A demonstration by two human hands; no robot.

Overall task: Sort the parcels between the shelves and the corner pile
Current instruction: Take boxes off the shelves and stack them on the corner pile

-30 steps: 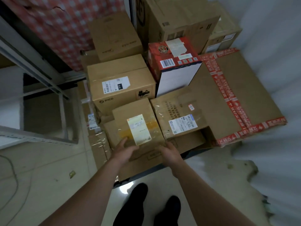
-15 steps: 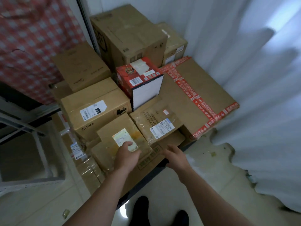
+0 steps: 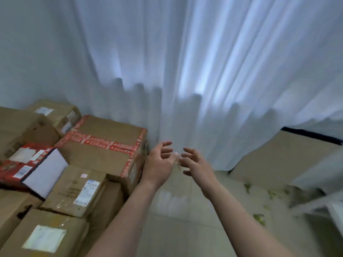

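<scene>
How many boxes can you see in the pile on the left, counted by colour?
Plain brown boxes: 6
Brown box with red tape: 1
Red and white box: 1
Total: 8 in view; the pile runs past the left edge, so there may be more.
</scene>
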